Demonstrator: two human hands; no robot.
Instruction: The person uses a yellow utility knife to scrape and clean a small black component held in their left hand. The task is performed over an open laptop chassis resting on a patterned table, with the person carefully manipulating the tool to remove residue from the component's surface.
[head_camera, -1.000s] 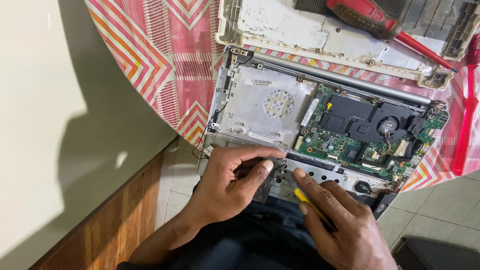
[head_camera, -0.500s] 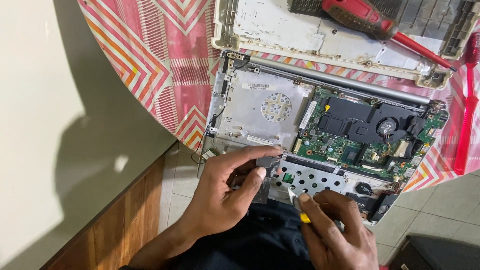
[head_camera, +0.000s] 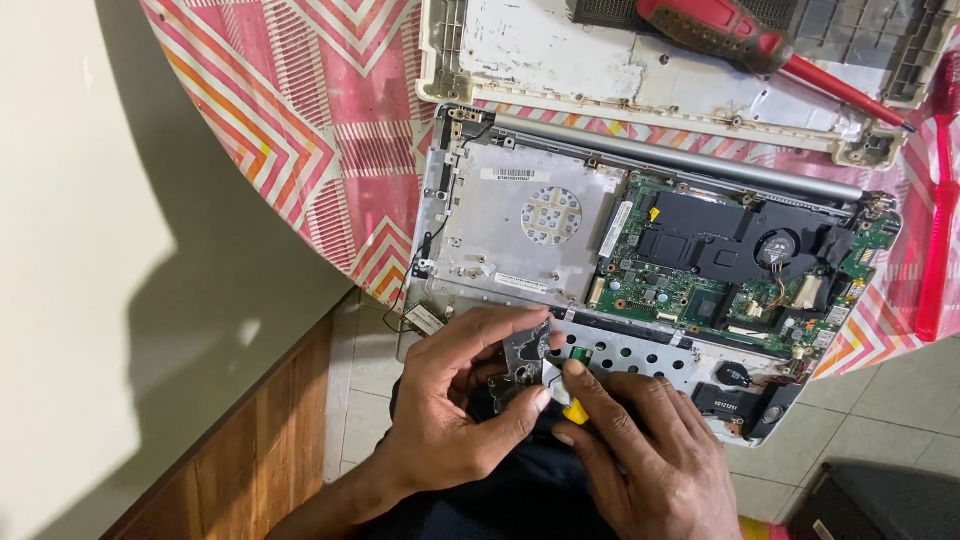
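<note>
**Hands working a small part at the near edge of an opened laptop**

The left hand (head_camera: 455, 420) is pinching a small dark metal bracket (head_camera: 524, 358) between thumb and fingers, just over the near edge of the opened laptop base (head_camera: 520, 215). The right hand (head_camera: 650, 450) is clenching around a yellow-handled tool (head_camera: 573, 408), its tip meeting the bracket. The green motherboard (head_camera: 690, 290) and black cooling fan (head_camera: 775, 245) are lying exposed in the base. A white laptop cover (head_camera: 560, 50) is resting beyond it, carrying a red-handled screwdriver (head_camera: 715, 30), all on a pink patterned tablecloth (head_camera: 300, 100).
</note>
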